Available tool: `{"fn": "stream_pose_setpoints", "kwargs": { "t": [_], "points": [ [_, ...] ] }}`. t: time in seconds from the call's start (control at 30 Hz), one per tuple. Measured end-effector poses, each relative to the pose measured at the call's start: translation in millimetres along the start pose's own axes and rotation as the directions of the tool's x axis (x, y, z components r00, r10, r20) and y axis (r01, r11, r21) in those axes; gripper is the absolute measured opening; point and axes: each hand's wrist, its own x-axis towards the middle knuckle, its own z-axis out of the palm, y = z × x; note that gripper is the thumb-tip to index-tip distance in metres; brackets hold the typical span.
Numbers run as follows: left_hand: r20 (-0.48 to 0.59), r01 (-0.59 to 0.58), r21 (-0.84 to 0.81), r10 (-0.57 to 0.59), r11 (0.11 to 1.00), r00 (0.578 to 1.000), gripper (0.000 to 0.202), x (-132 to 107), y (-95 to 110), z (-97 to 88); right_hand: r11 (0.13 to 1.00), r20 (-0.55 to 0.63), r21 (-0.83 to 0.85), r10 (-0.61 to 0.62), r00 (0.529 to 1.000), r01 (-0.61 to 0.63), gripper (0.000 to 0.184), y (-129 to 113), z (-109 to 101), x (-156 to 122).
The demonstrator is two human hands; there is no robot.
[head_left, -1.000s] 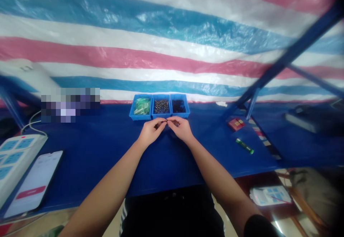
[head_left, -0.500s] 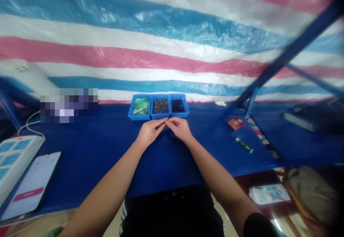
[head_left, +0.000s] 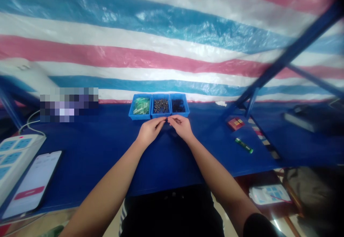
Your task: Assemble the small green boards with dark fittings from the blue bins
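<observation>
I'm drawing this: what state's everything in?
Left bin: open, green pieces
Middle bin: open, shiny pieces
Right bin: open, dark pieces
Left hand: fingers bent, grip unclear
Right hand: likewise
Phone: screen lit
Green tube: lying down
Red box: open or shut unclear
Power strip: power unclear

Three bins stand abreast on the table, beyond my left hand and right hand. The phone lies to my left, the power strip left of it; at right, the box lies behind the tube.
</observation>
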Motion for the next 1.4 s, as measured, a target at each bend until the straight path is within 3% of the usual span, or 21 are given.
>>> {"fn": "stream_pose_setpoints", "kwargs": {
  "t": [0.17,0.33,0.47,0.57,0.77,0.93,1.23,1.4],
  "points": [
    [-0.017,0.092,0.027,-0.091,0.995,0.996,0.037,-1.4,-2.3,-0.2,0.994,-0.024,0.062,0.093,0.995,-0.092,0.031,-2.1,0.5,1.5],
    [-0.051,0.118,-0.03,-0.12,0.992,0.991,0.032,-1.7,-4.2,-0.7,0.982,-0.168,0.112,0.169,0.971,-0.151,0.033,-1.8,-5.7,5.9],
    [-0.028,0.137,-0.054,-0.139,0.989,0.99,0.031,-2.0,-4.2,-0.3,0.987,-0.345,0.023,0.16,0.925,-0.162,0.037,-0.1,-14.7,9.2],
    [-0.016,0.139,-0.038,-0.14,0.99,0.99,0.03,-2.3,-3.5,0.5,0.986,-0.395,-0.076,0.104,0.913,-0.146,0.036,2.0,-19.4,10.8],
    [-0.011,0.193,0.202,-0.195,0.96,0.981,0.029,1.4,-6.1,-2.0,0.976,-0.362,-0.163,0.077,0.929,-0.144,0.036,7.4,-20.0,11.7],
    [0.092,0.146,0.41,-0.2,0.9,0.975,0.024,3.5,-6.5,-3.5,0.974,-0.34,-0.155,0.103,0.935,-0.164,0.037,6.3,-19.0,10.7],
    [0.262,0.071,0.495,-0.227,0.866,0.938,0.023,4.2,-1.0,-5.0,0.988,-0.282,-0.089,0.098,0.955,-0.127,0.031,1.2,-13.2,7.7],
    [0.252,0.054,0.435,-0.179,0.899,0.951,0.021,4.2,-1.0,-4.5,0.994,-0.236,-0.099,0.028,0.971,-0.052,0.03,0.9,-7.8,4.0]
  ]
}}
